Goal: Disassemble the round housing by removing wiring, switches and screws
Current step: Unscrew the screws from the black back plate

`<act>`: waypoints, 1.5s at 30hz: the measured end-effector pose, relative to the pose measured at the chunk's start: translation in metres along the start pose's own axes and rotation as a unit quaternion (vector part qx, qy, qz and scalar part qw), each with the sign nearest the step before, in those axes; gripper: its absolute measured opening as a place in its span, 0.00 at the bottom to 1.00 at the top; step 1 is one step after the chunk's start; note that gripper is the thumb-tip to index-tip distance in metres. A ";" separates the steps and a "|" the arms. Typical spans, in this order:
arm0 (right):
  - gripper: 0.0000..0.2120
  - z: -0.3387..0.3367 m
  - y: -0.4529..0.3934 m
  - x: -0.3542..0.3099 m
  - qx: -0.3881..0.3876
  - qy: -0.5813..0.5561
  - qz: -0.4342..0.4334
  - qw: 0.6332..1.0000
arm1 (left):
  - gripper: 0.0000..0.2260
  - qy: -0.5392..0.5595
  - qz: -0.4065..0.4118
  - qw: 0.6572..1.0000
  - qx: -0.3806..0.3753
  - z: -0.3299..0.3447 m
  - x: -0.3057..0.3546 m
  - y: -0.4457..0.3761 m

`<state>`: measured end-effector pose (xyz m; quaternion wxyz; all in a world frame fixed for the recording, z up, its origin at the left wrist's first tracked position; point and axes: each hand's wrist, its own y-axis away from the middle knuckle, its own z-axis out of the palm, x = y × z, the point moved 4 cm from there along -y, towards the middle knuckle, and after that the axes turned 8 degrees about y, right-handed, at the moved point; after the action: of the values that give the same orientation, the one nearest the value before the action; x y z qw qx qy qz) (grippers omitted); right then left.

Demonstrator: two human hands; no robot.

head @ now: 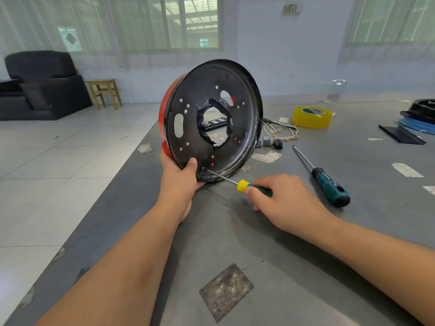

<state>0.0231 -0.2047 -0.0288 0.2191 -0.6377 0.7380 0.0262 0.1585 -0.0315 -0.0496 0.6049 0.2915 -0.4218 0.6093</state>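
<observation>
- Your right hand (286, 203) has its fingers (255, 188) curled round the green grip of a small screwdriver (244, 185) with a yellow collar; its thin shaft runs toward ten o'clock and its tip sits at a hole low on the housing's black face.
- Your left hand (180, 182) grips the lower edge of the round housing (211, 118), thumb (191, 164) pressed on the black face, the other fingers hidden behind the red side.
- The housing stands on edge on the grey tabletop (259, 243), tilted back, just beyond both hands at twelve o'clock.
- Its face is a black dished disc with a raised rim, many small round holes, two oval slots, and a ragged middle opening lined with black tape. The back shell is glossy red.
- At three o'clock of your right hand lies a larger screwdriver (322, 177) with a teal and black handle; there is a white mark on the handle, too small to read.
- At two o'clock of the housing lies a tangle of white wires (281, 132) with brass terminals and small grey and black parts beside it.
- Farther at two o'clock sits a yellow tape roll (312, 116); its core label is blurred.
- Torn paper scraps (267, 156) stick to the tabletop; no writing can be read on them.
</observation>
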 end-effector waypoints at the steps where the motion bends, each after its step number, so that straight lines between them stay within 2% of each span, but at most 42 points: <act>1: 0.19 -0.001 0.001 -0.003 0.018 0.042 -0.021 0.999 | 0.27 -0.002 0.002 1.000 0.003 0.000 -0.001 0.000; 7: 0.20 -0.012 0.005 -0.017 0.062 0.241 -0.113 0.962 | 0.27 -0.024 0.000 1.000 0.001 -0.002 -0.003 -0.002; 12: 0.11 -0.024 0.015 -0.033 0.201 0.411 -0.211 0.863 | 0.26 -0.050 0.002 0.999 0.002 -0.001 -0.005 -0.002; 14: 0.16 -0.026 0.015 -0.036 0.261 0.412 -0.241 0.839 | 0.28 -0.066 0.002 0.998 -0.001 -0.001 -0.005 -0.001; 16: 0.17 -0.025 0.014 -0.039 0.267 0.394 -0.252 0.842 | 0.32 -0.079 0.001 0.997 0.003 -0.002 -0.005 -0.001; 19: 0.10 -0.025 0.011 -0.035 0.216 0.338 -0.210 0.892 | 0.26 -0.083 0.008 0.996 0.019 -0.005 -0.007 -0.004; 21: 0.09 -0.029 0.010 -0.031 0.210 0.234 -0.178 0.932 | 0.22 -0.077 0.012 0.997 0.027 -0.006 -0.008 -0.006; 23: 0.08 -0.031 0.006 -0.027 0.213 0.105 -0.135 0.962 | 0.22 -0.072 0.013 0.997 0.032 -0.007 -0.010 -0.008; 26: 0.05 -0.026 -0.004 -0.013 0.190 -0.073 -0.034 0.978 | 0.21 -0.067 0.013 0.997 0.037 -0.008 -0.010 -0.010; 28: 0.06 -0.021 -0.009 -0.003 0.176 -0.172 0.013 0.969 | 0.23 -0.061 0.007 0.997 0.036 -0.009 -0.011 -0.011; 32: 0.10 -0.011 -0.015 0.013 0.165 -0.328 0.068 0.928 | 0.22 -0.077 0.021 0.996 0.043 -0.009 -0.011 -0.014; 33: 0.12 -0.010 -0.016 0.015 0.162 -0.377 0.081 0.908 | 0.21 -0.079 0.024 0.996 0.045 -0.010 -0.011 -0.014; 36: 0.13 -0.004 -0.019 0.014 0.151 -0.541 0.104 0.821 | 0.20 -0.068 0.023 0.996 0.047 -0.009 -0.012 -0.014; 37: 0.11 -0.003 -0.020 0.012 0.148 -0.557 0.112 0.810 | 0.20 -0.066 0.023 0.996 0.048 -0.009 -0.012 -0.014; 38: 0.09 -0.001 -0.021 0.011 0.145 -0.547 0.118 0.816 | 0.20 -0.066 0.023 0.996 0.049 -0.009 -0.012 -0.015; 42: 0.02 -0.005 -0.021 0.008 0.106 -0.452 0.110 0.879 | 0.20 -0.079 0.027 0.995 0.051 -0.012 -0.012 -0.017; 45: 0.03 -0.014 -0.020 0.010 0.112 -0.296 0.093 0.944 | 0.21 -0.069 0.020 0.996 0.056 -0.013 -0.012 -0.018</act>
<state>0.0370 -0.2221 -0.0150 0.4936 -0.5012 0.6944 0.1513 0.1792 -0.0280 -0.0633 0.5447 0.3581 -0.4331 0.6224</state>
